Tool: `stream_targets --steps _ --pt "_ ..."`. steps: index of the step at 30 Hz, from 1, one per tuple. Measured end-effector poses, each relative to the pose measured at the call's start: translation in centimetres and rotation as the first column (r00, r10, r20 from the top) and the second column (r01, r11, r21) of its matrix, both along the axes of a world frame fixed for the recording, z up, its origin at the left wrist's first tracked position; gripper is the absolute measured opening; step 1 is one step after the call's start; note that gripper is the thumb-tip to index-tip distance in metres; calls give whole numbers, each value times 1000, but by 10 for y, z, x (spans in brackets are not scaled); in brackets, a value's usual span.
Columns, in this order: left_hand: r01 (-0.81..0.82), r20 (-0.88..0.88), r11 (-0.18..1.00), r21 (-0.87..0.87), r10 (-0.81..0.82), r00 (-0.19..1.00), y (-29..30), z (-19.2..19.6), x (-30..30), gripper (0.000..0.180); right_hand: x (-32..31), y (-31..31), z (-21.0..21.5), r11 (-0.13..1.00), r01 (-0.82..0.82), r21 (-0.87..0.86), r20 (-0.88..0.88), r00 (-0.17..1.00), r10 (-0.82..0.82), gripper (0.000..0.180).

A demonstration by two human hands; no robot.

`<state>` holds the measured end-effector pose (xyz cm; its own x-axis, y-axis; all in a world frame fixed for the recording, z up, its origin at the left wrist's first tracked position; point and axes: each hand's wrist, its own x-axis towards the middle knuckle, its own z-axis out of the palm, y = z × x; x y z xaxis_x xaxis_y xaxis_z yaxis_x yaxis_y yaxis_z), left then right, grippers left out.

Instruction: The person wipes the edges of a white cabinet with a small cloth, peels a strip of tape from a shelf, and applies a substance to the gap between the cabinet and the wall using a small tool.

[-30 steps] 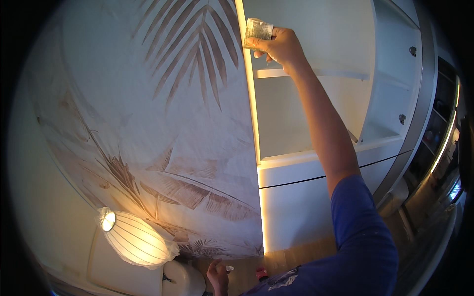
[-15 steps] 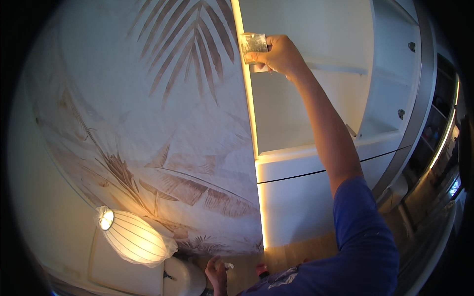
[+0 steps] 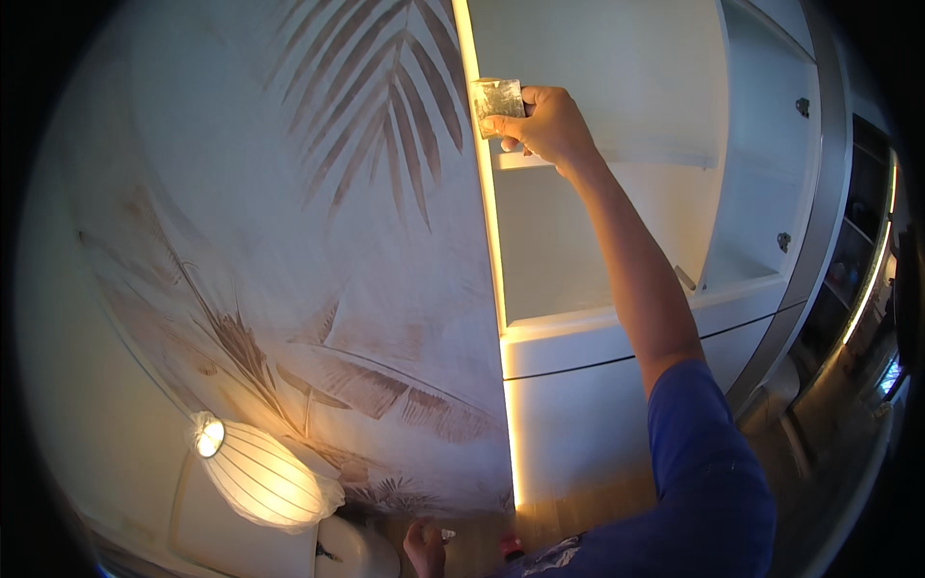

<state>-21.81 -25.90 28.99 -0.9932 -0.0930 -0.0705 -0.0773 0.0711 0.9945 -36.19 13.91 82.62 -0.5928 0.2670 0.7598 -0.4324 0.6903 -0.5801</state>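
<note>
My right hand (image 3: pixel 549 127) reaches up and grips a flat, square, scraper-like metal plate (image 3: pixel 499 106) between thumb and fingers. The plate's surface is smudged, and its left edge lies against the glowing light strip (image 3: pixel 492 226) where the patterned wall meets the white cabinet. A handle, if there is one, is hidden in my palm. Low in the view, my left hand (image 3: pixel 424 545) is held near my body with its fingers curled. A small white crumpled scrap (image 3: pixel 447 536) shows at its fingertips; its material is too small to make out.
A patterned wall (image 3: pixel 385 250) with brown leaf motifs fills the left side. The white cabinet (image 3: pixel 578 356) stands open on the right, with an inner shelf (image 3: pixel 665 164) and hinges. At lower left hangs a lit, plastic-wrapped lampshade (image 3: pixel 270 477), beside a pale rounded object (image 3: pixel 361 549).
The whole scene has shifted downward in the view. Against the cabinet, my right hand and the metal plate sit slightly higher along the light strip. My left hand stays low with the scrap.
</note>
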Motion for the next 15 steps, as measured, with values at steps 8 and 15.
stream_targets --steps 8,15 --pt "121 -257 991 -49 -130 958 -32 -78 -23 26 -22 -5 110 946 -262 -190 -235 948 215 16" --pt "86 -93 992 95 -78 993 -11 3 -1 23 -40 10 167 938 -319 -135 -319 910 264 20"
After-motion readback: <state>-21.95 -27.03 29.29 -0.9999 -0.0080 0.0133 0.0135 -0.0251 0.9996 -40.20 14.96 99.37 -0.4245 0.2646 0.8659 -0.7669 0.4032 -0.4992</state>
